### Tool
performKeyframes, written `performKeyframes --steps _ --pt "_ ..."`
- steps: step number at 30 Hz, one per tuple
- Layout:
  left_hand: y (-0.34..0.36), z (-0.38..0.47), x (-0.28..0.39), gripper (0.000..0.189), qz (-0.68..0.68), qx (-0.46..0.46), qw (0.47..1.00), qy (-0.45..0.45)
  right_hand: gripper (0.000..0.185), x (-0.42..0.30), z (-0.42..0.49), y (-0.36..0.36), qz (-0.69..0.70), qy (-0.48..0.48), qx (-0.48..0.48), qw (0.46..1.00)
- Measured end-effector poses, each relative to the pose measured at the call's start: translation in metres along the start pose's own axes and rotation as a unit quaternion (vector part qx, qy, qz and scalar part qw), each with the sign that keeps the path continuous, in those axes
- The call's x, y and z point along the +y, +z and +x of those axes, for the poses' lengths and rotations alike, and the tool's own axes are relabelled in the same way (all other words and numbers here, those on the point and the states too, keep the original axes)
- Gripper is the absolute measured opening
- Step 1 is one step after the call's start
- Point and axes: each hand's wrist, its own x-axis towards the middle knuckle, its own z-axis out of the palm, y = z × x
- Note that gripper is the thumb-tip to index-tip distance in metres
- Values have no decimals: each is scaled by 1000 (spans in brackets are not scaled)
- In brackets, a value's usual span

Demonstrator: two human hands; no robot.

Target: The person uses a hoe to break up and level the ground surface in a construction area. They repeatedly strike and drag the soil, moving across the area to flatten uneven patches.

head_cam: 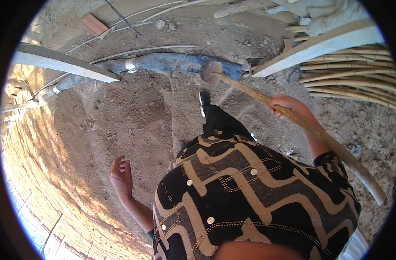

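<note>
My right hand (284, 105) is closed around the wooden handle (318, 131) of a long tool, whose broad metal blade (211, 72), like that of a hoe or shovel, lies over the near edge of a dark blue flattened hose or pipe (172, 62). The handle runs from the blade past my right arm to the lower right. Whether the blade touches the hose, I cannot tell. My left hand (121, 177) hangs over the bare soil with its fingers partly curled, holding nothing. My shoe (203, 102) stands on the soil just below the blade.
Pale posts or beams stand at the left (68, 63) and right (318, 47). Bamboo poles (351, 76) lie stacked at the right. Beyond the hose are a reddish brick or tile (94, 24), thin poles and a thick piece of wood (243, 8). Loose soil (136, 117) covers the ground.
</note>
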Motion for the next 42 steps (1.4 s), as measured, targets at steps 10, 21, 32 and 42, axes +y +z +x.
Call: performKeyframes --steps 10,21,32,42 --pt "-39 -199 -217 20 -28 84 994 -59 17 116 -28 138 276 0 -48 960" --pt "-122 -278 -187 51 -87 325 940 63 28 47 84 339 588 -81 -166 788" --pt "-109 -427 -173 25 -73 452 863 -214 20 289 191 562 223 111 -195 949" --pt "-84 -524 -245 33 199 88 932 -289 18 384 311 541 163 34 101 981"
